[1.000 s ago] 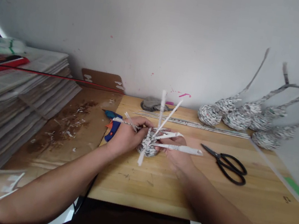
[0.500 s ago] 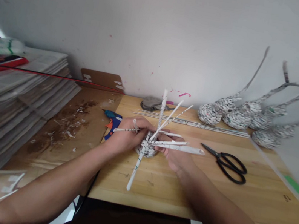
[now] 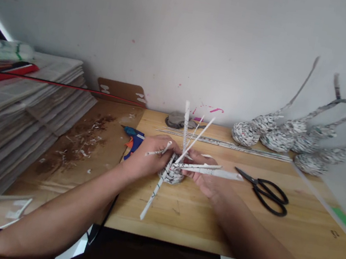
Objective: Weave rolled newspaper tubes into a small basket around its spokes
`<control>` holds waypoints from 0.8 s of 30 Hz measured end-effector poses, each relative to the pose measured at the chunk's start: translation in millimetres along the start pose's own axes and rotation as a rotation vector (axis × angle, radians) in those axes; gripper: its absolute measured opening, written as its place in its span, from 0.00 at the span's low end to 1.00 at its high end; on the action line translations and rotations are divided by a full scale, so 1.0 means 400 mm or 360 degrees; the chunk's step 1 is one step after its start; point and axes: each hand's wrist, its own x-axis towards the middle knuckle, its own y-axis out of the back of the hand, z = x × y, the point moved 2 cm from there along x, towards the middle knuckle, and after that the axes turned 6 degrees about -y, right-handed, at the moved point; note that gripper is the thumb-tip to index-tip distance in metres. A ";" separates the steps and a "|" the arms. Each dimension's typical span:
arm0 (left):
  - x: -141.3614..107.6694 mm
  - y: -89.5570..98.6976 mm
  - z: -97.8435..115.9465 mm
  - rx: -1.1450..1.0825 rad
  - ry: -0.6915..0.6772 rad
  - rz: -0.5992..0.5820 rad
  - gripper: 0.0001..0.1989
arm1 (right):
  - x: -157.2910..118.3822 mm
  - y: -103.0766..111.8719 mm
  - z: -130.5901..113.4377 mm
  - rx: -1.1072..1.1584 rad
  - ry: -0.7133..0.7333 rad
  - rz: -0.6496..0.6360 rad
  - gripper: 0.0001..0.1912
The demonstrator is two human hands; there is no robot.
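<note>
Between my hands on the wooden table sits a small round woven paper piece [image 3: 173,176], with several rolled paper sticks [image 3: 154,195] fanning out of its top. My left hand [image 3: 152,158] wraps its left side, fingers bent and partly hidden; short stick ends poke out over its back. At the right side, my right hand [image 3: 201,177] has its fingers closed at the weave and the bases of the sticks; a flat paper strip [image 3: 227,175] runs over it. Just left of my left hand lies a blue glue gun [image 3: 134,140].
Black-handled scissors [image 3: 265,191] lie at right. Several finished woven paper shapes [image 3: 245,134] stand along the wall. Long thin paper sticks [image 3: 239,147] and a grey cloth-like item [image 3: 177,120] lie behind my hands. At left rise stacked newspapers [image 3: 52,78] beside cardboard [image 3: 105,153] with scraps.
The paper sticks have shifted: the upright one leans further left, and the front one tilts slightly left. My hands keep hold of the weave. The whole view has moved a little.
</note>
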 end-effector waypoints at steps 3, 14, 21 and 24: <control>0.000 0.005 -0.004 -0.0001 0.0114 -0.0040 0.14 | -0.004 0.003 -0.002 -0.0095 0.0053 -0.0029 0.09; -0.006 -0.032 -0.011 -0.0823 0.0968 0.0194 0.07 | -0.026 -0.020 -0.011 -0.0543 0.0195 0.0238 0.05; -0.022 -0.071 -0.012 -0.1007 0.1127 0.0455 0.10 | -0.037 -0.022 -0.022 -0.0761 0.0352 0.0254 0.07; -0.022 -0.061 -0.015 -0.0743 0.0911 0.0463 0.09 | -0.033 -0.018 -0.019 -0.0647 0.0327 0.0253 0.09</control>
